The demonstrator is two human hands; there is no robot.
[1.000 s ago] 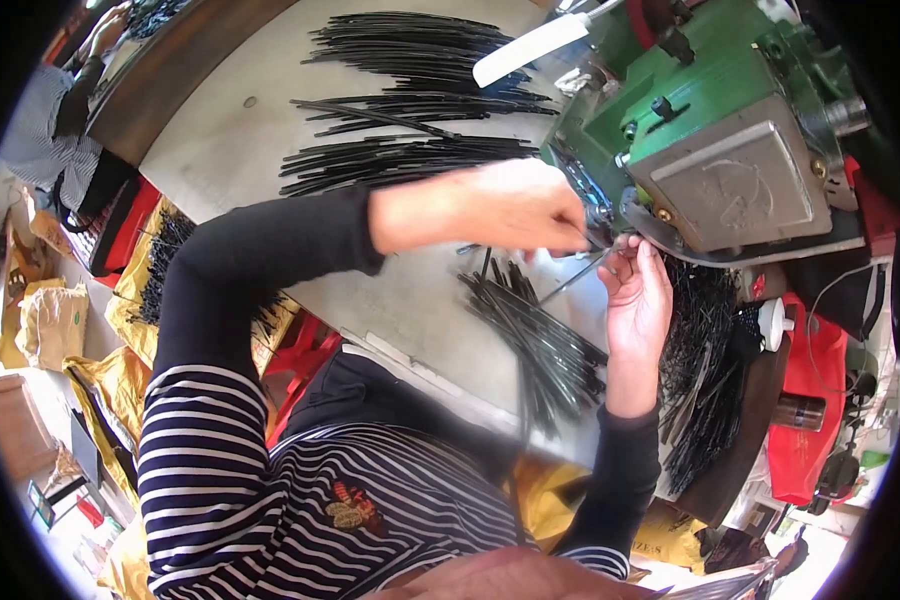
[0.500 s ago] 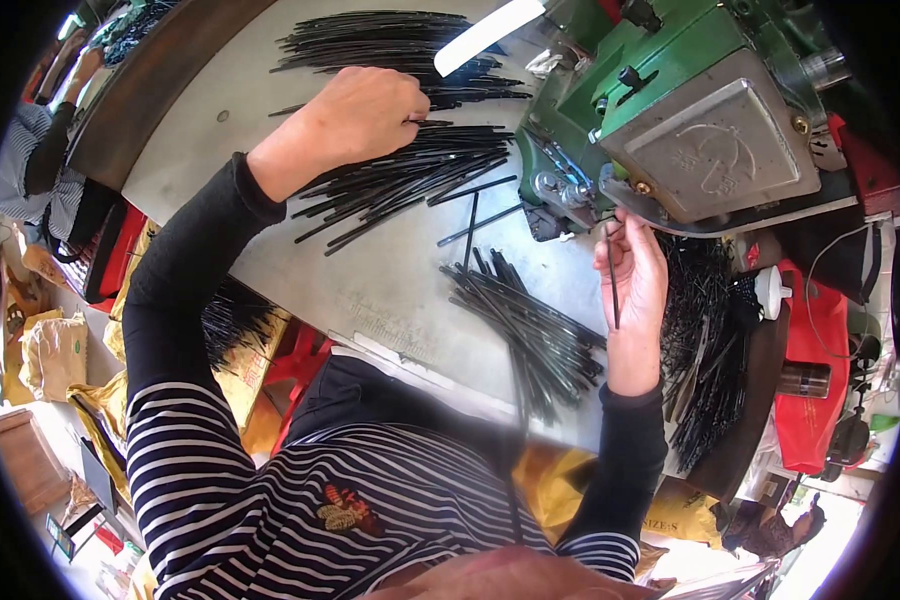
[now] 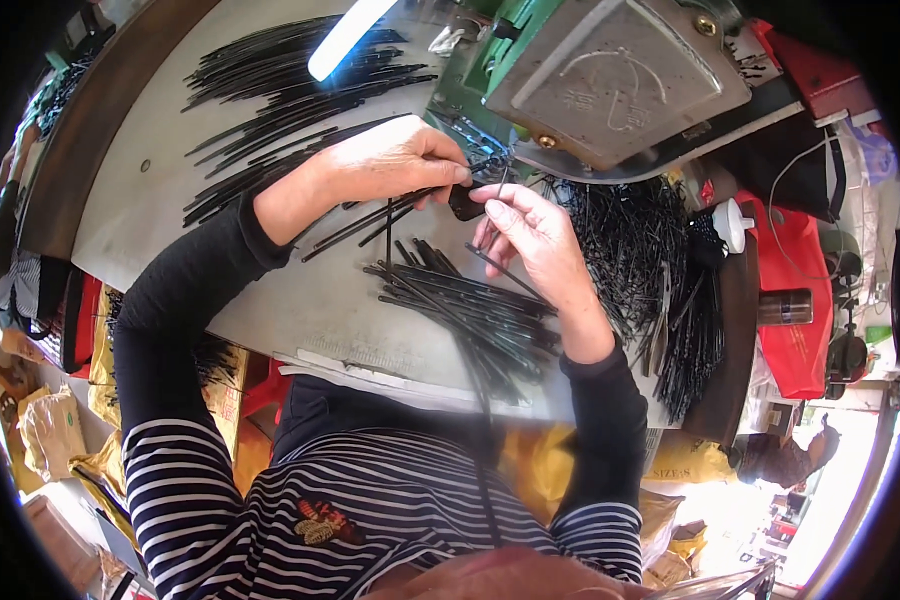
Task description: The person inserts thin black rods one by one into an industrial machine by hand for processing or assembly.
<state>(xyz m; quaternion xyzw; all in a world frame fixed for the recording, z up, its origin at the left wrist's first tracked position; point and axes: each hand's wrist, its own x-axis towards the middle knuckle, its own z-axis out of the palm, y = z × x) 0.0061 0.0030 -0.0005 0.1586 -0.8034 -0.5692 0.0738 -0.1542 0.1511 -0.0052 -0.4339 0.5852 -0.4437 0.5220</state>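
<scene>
Both my hands meet in front of the green machine (image 3: 518, 45), close to its work point. My left hand (image 3: 395, 160) reaches in from the left, its thumb and fingers pinched on the end of a thin black strip. Beside it, my right hand (image 3: 540, 235) is closed, thumb against forefinger, also at a thin black strip (image 3: 482, 253); part of it is hidden by the fingers. Below the hands lies a loose pile of black strips (image 3: 470, 310). More black strips (image 3: 260, 165) are laid out on the pale tabletop (image 3: 120, 215) beyond my left forearm.
Another row of strips (image 3: 260, 65) lies at the far side. A tangled black heap (image 3: 625, 235) sits right of my right hand. The machine's metal cover (image 3: 610, 85) overhangs the table. A bright white lamp bar (image 3: 355, 35) is above. A red bag (image 3: 800, 330) hangs at right.
My left hand has come from the strip piles toward the machine, meeting my right hand there. The view has shifted, so the machine and table sit farther left.
</scene>
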